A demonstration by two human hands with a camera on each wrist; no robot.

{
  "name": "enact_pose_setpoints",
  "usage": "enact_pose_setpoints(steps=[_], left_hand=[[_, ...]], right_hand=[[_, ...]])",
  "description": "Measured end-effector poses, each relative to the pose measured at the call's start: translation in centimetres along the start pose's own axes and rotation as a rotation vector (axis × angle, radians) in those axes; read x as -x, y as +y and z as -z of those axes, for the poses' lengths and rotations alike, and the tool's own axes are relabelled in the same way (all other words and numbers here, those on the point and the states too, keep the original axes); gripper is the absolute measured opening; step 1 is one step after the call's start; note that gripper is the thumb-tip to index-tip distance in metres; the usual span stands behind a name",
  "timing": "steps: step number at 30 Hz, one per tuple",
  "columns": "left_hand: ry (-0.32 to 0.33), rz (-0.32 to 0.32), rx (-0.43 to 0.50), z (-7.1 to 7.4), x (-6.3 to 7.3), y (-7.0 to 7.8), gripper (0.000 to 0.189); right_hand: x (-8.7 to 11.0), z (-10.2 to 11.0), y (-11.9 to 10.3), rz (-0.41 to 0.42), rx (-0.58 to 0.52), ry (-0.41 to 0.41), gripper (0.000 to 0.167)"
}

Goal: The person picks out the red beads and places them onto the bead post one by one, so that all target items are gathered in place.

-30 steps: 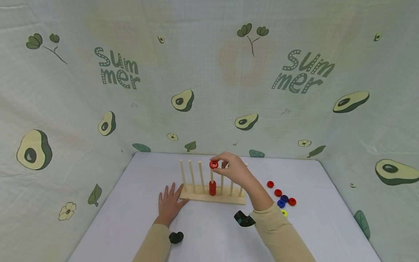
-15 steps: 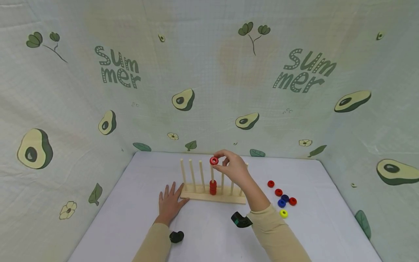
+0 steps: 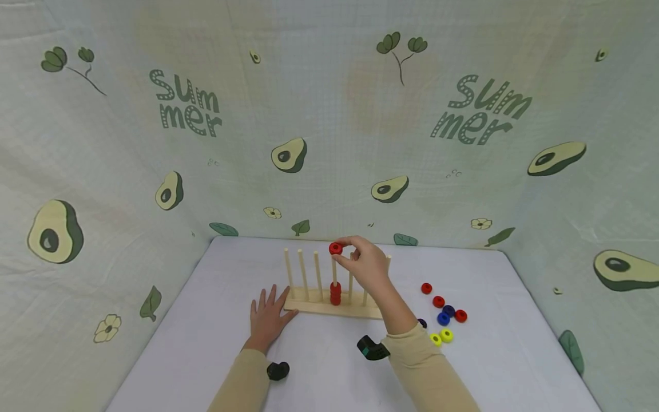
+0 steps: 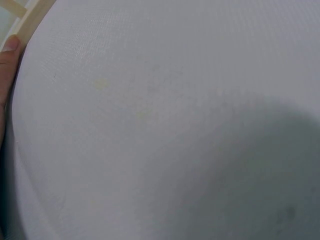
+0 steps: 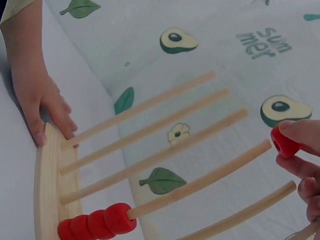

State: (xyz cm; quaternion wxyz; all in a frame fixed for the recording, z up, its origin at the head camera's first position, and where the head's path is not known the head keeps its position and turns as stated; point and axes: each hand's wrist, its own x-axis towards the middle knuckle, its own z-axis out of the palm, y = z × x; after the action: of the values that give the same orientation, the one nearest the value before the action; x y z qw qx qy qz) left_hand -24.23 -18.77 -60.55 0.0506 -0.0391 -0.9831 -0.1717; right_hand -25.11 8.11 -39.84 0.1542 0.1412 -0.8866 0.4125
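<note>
In the head view, a wooden rack (image 3: pixel 319 311) with a row of upright pegs stands on the table. Several red rings (image 3: pixel 336 294) are stacked low on its fourth peg (image 5: pixel 200 184) from the left. My right hand (image 3: pixel 368 268) pinches another red ring (image 5: pixel 286 142) between thumb and fingertips. That ring is just off the tip of the same peg, as the right wrist view shows. My left hand (image 3: pixel 269 319) lies on the table with fingers spread, its thumb and index finger against the rack's left end. The right hand hides parts of the pegs on the right.
To the right of the rack lie loose rings: red ones (image 3: pixel 460 316), blue ones (image 3: pixel 443 319) and yellow ones (image 3: pixel 446 336). My right forearm (image 3: pixel 396 309) partly covers a dark blue ring (image 3: pixel 423 323). A printed cloth (image 3: pixel 329 114) hangs behind the table.
The pinched red ring has risen a little and turned from facing me to lying flatter over the peg. My right forearm has shifted left, uncovering more loose rings. The left hand stays put.
</note>
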Motion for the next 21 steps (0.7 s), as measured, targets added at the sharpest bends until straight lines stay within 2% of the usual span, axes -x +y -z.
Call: enact_pose_setpoints(steps=[21], left_hand=[[-0.03, 0.012, 0.005, -0.49, -0.31, -0.3, 0.079]], right_hand=[[-0.12, -0.68, -0.15, -0.015, 0.053, 0.088, 0.027]])
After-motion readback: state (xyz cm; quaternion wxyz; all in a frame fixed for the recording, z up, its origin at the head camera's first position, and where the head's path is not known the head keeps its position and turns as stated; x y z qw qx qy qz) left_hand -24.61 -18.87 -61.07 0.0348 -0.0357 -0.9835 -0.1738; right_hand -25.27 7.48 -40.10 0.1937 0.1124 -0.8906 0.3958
